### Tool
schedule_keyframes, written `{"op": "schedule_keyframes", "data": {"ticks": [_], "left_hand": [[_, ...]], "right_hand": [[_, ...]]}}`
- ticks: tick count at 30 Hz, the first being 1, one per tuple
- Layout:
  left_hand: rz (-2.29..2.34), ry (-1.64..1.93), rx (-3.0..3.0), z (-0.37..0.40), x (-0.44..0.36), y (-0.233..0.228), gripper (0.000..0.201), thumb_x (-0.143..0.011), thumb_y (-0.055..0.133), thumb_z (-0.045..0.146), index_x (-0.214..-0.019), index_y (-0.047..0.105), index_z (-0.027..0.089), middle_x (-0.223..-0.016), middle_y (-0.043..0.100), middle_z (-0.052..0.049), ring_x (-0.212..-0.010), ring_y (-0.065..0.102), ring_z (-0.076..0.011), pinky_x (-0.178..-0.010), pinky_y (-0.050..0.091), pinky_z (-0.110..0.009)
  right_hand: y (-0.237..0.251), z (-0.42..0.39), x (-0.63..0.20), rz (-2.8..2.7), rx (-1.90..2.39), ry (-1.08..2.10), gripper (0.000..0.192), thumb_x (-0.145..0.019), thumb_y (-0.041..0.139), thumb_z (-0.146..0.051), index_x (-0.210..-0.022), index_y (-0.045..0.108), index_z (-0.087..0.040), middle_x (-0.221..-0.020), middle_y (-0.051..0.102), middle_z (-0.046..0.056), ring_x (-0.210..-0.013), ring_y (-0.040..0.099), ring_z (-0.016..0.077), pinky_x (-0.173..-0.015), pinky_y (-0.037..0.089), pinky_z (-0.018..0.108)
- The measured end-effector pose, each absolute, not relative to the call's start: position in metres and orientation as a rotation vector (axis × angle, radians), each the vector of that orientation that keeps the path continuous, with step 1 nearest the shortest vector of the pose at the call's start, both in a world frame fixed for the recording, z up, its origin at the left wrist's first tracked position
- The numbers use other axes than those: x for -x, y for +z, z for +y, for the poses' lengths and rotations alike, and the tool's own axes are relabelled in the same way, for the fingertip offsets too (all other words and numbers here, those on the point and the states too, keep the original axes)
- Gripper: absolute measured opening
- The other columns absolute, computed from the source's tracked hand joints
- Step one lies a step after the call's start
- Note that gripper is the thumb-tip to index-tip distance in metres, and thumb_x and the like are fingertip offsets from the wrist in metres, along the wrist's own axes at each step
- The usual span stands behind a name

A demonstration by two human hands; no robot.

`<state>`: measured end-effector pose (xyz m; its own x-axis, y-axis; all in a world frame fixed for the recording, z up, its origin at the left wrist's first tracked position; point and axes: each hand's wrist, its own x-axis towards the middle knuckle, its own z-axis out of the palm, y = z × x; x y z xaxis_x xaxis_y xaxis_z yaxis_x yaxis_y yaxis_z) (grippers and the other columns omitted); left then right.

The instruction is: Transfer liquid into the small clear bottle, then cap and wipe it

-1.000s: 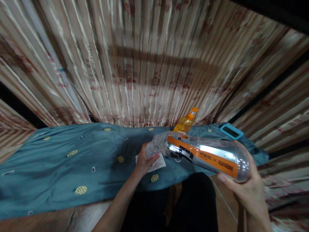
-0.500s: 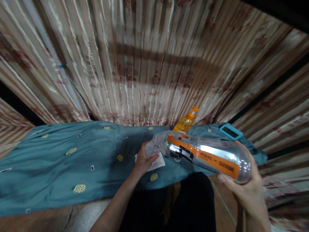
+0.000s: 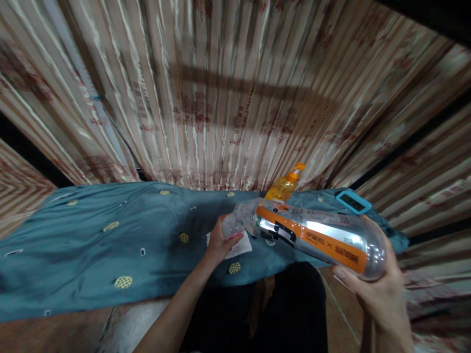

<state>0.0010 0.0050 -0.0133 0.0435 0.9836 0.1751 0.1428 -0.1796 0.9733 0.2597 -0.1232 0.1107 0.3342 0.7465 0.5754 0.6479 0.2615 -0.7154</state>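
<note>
Bottle (image 3: 312, 239) tilted, cup (image 3: 231, 223) in left hand (image 3: 219, 246)

Room over cloth (image 3: 81, 255) at left, large bottle (image 3: 316, 240) barring right, pump bottle (image 3: 282, 188) behind it, curtain (image 3: 221, 117) beyond.

The right hand (image 3: 386, 291) sits slightly farther from the left hand's (image 3: 220, 245) grip than a second ago, and the orange-labelled clear plastic bottle's (image 3: 324, 241) base shifts outward with it.

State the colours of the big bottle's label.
The label is mainly orange and silver with black print; it shows in the head view.
</note>
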Motion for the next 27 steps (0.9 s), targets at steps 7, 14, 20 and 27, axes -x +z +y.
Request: {"op": "schedule_keyframes", "data": {"ticks": [7, 14, 20, 27], "left_hand": [[1.182, 1.262, -1.461, 0.0055, -0.0013, -0.0147, 0.055, -0.065, 0.078, 0.03, -0.112, 0.052, 0.02, -0.103, 0.069, -0.004, -0.096, 0.067, -0.024, -0.088, 0.052, -0.039], [1.195, 1.23, -1.444, 0.0048, -0.0015, -0.0123, 0.055, -0.064, 0.079, 0.03, -0.112, 0.052, 0.021, -0.103, 0.07, -0.004, -0.096, 0.067, -0.024, -0.087, 0.053, -0.039], [1.203, 1.242, -1.471, 0.0049, -0.0011, -0.0134, 0.054, -0.065, 0.078, 0.029, -0.112, 0.052, 0.021, -0.101, 0.07, -0.002, -0.094, 0.067, -0.0227, -0.086, 0.053, -0.038], [1.183, 1.246, -1.452, 0.0048, -0.0006, -0.0129, 0.056, -0.064, 0.078, 0.032, -0.112, 0.052, 0.019, -0.102, 0.068, -0.005, -0.096, 0.066, -0.0247, -0.088, 0.052, -0.039]], "right_hand": [[0.1145, -0.1237, -0.2589, -1.368, 1.428, 0.114, 0.1, -0.06, 0.087, -0.044, -0.147, 0.043, -0.02, -0.145, 0.048, 0.012, -0.131, 0.046, 0.0372, -0.114, 0.029, 0.057], [0.1158, -0.1245, -0.2587, -1.376, 1.42, 0.086, 0.099, -0.061, 0.086, -0.045, -0.146, 0.044, -0.02, -0.143, 0.05, 0.011, -0.126, 0.051, 0.0341, -0.112, 0.035, 0.051], [0.1166, -0.1225, -0.2575, -1.394, 1.423, 0.073, 0.099, -0.061, 0.085, -0.047, -0.146, 0.043, -0.02, -0.144, 0.049, 0.011, -0.129, 0.048, 0.0345, -0.115, 0.03, 0.053], [0.1174, -0.1226, -0.2566, -1.407, 1.411, 0.074, 0.098, -0.063, 0.085, -0.046, -0.147, 0.043, -0.022, -0.145, 0.048, 0.011, -0.13, 0.047, 0.0367, -0.116, 0.025, 0.06]]}}
